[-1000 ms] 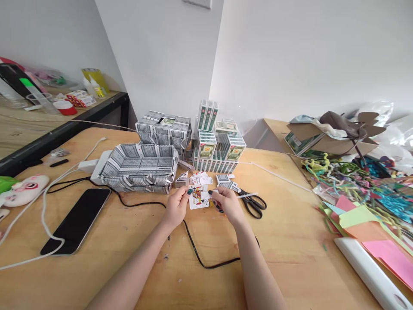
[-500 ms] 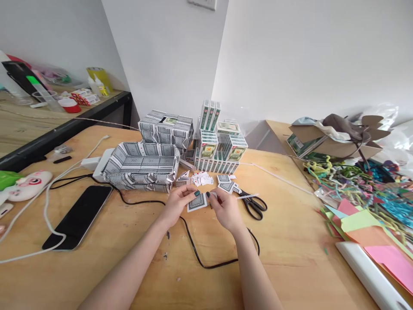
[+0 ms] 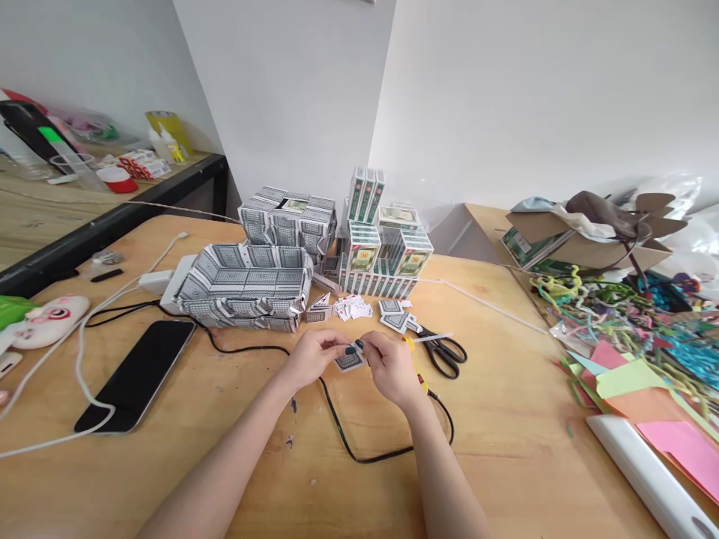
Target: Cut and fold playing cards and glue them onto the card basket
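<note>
My left hand is closed in a pinch on a grey-patterned playing card, tilted just above the table. My right hand is also pinched shut, its fingertips meeting the left ones at the card's upper edge. Past the right hand show yellow parts of a tool on a black cable; most of it is hidden. Black-handled scissors lie to the right, near loose playing cards and small cut card pieces. Behind the left hand stands an open box made of folded cards.
A second card-covered box and stacked card packs stand at the back. On the left lie a black phone and white cables. Coloured paper, pipe cleaners and a cardboard box crowd the right side.
My hands have come closer together, and the card has tilted, with less of it showing. Yellow parts of the tool have come into view beside my right hand. The view has shifted slightly.
</note>
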The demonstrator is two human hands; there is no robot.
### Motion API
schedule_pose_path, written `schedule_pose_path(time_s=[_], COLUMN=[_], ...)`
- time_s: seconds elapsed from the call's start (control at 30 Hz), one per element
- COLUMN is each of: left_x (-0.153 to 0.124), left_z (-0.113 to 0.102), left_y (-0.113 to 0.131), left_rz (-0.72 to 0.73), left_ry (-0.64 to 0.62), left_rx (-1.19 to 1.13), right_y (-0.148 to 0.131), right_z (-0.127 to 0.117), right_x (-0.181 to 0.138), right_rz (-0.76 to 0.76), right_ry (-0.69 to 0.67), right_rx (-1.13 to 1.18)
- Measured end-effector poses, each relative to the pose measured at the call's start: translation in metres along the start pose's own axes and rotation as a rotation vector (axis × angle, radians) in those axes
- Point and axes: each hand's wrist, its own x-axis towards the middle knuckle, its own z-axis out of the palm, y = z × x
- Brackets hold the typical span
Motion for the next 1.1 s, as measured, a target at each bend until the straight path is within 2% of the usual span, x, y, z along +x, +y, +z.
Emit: schedule_pose_path(time_s=[0.23,0.5,0.8,0.97,1.1], left_x=[-0.002,-0.008,-0.012,-0.012,-0.014], left_z=[0.003,0.008,0.010,0.014,0.018], left_y=[0.001,0.008,0.015,0.009,0.004], left_rz=[0.029,0.130,0.186,0.141,0.114], left_ry=[-0.010,0.074,-0.036,-0.111,-0.105], left_rx=[0.069,0.247,0.352,0.206,0.125], right_y=[-0.001,0.000,0.007,0.008,0.006], right_z=[0.004,0.000,-0.003,-0.003,-0.004], right_x=[-0.001,0.000,0.001,0.004,0.006], right_rz=[-0.011,0.064,0.219,0.333,0.331], right_ry=[0.011,0.020,-0.034,-0.040,0.005], right_rx=[0.017,0.139,0.411,0.622,0.664])
